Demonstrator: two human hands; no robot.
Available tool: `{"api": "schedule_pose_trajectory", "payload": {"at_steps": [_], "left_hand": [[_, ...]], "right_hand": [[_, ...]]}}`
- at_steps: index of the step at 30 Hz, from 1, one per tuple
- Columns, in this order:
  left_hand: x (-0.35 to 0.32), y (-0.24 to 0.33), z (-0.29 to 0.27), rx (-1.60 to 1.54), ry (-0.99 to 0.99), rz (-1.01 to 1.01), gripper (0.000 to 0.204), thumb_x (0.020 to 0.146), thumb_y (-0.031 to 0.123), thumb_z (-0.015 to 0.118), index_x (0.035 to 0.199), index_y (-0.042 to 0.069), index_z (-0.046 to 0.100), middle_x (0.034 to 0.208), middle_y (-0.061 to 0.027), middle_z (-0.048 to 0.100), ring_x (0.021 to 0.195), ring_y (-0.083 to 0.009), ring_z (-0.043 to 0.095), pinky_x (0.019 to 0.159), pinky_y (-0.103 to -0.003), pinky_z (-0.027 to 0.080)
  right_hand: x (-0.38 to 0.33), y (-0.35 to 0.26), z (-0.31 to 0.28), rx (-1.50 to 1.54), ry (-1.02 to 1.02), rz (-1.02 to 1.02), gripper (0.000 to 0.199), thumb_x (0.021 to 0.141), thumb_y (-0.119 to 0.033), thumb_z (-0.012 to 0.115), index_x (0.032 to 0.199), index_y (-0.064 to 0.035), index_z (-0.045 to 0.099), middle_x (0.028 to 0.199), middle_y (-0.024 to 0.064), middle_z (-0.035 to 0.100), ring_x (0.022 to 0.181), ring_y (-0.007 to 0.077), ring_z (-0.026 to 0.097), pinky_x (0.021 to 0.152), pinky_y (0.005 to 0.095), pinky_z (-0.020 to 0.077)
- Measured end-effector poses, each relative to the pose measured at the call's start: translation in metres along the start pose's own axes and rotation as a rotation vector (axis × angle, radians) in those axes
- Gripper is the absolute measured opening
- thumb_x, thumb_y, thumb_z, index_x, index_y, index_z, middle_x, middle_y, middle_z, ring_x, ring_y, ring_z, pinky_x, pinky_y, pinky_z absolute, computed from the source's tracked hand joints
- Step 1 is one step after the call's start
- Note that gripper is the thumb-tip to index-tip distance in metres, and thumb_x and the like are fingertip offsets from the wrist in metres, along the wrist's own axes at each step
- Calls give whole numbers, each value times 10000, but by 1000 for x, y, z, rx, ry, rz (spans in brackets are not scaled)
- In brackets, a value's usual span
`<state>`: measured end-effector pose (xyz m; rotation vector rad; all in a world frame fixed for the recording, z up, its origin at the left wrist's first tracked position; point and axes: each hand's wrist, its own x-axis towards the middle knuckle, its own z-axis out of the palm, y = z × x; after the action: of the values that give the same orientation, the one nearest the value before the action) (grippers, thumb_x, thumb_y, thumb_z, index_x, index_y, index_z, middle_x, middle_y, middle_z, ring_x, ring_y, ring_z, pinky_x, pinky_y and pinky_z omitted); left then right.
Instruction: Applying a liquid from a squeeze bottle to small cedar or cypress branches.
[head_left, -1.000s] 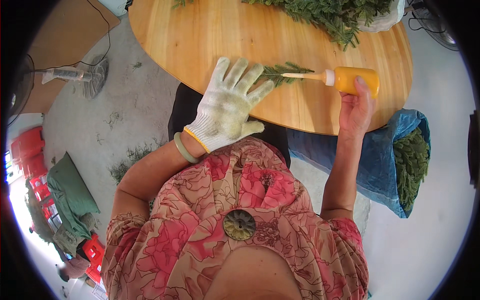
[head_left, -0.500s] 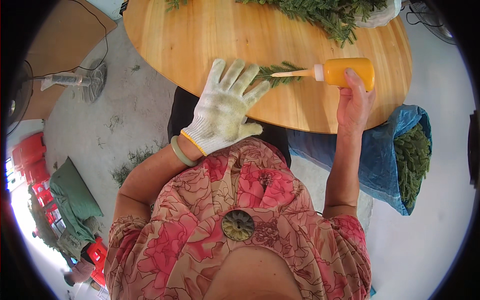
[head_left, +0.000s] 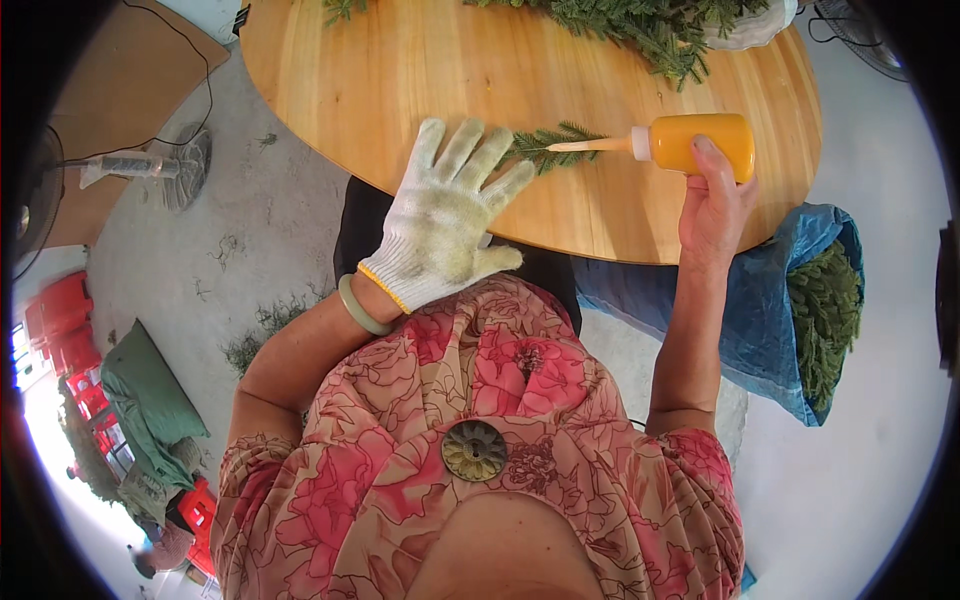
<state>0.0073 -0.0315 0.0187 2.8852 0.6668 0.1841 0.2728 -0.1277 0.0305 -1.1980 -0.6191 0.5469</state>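
Observation:
My left hand (head_left: 440, 210), in a white knit glove with a yellow cuff edge, is spread flat with its fingers apart at the near edge of the round wooden table (head_left: 400, 60). Beside its fingertips lies a small green fir sprig (head_left: 550, 138). Bare-skinned, my right hand (head_left: 715, 205) is closed round a yellow-orange squeeze bottle (head_left: 690, 143). The bottle lies sideways in my grip, and its long pale nozzle points left over the sprig. Whether the nozzle's tip touches the needles I cannot tell.
A pile of fir branches (head_left: 640, 30) covers the table's far side. At the right, a blue sack (head_left: 735, 320) holds more greenery. Fans stand at the far right and left. Red chairs (head_left: 60, 310) and a green sack (head_left: 150, 385) are at the left; another person is at the lower left.
The nozzle tip has shifted slightly right along the sprig as my right hand drew the bottle a little rightward. My left hand keeps nearly the same place and pose.

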Motion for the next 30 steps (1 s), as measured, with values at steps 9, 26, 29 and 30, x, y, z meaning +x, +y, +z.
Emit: {"api": "schedule_pose_trajectory", "payload": {"at_steps": [9, 26, 29, 30], "left_hand": [[1, 2, -1, 24, -25, -4, 882, 776, 655, 650, 1479, 149, 485, 1555, -128, 399, 1467, -344, 283, 1228, -554, 77], [1, 1, 0, 44, 25, 24, 827, 769, 607, 693, 1430, 134, 544, 1495, -150, 464, 1423, -352, 354, 1198, -570, 148], [1, 0, -1, 40, 10, 21, 845, 755, 616, 696, 1431, 134, 542, 1508, -146, 449, 1430, -356, 334, 1210, -560, 131], [1, 0, -2, 43, -13, 17, 863, 748, 635, 687, 1438, 139, 534, 1526, -139, 430, 1441, -359, 309, 1223, -549, 109]], "right_hand": [[-4, -3, 13, 7, 43, 18, 360, 804, -40, 777, 1120, 13, 613, 1008, 53, 653, 919, 133, 632, 861, 290, 502], [-4, -10, 1, -40, 73, -6, 378, 782, -50, 795, 1114, 12, 626, 1001, 47, 656, 911, 129, 622, 864, 285, 490], [-5, -13, -1, -36, 76, -8, 383, 782, -51, 796, 1120, 12, 625, 1001, 46, 654, 910, 128, 620, 865, 285, 488], [-5, -14, -3, -37, 71, -10, 385, 782, -51, 797, 1121, 12, 625, 1001, 45, 653, 909, 128, 620, 866, 286, 488]]}}
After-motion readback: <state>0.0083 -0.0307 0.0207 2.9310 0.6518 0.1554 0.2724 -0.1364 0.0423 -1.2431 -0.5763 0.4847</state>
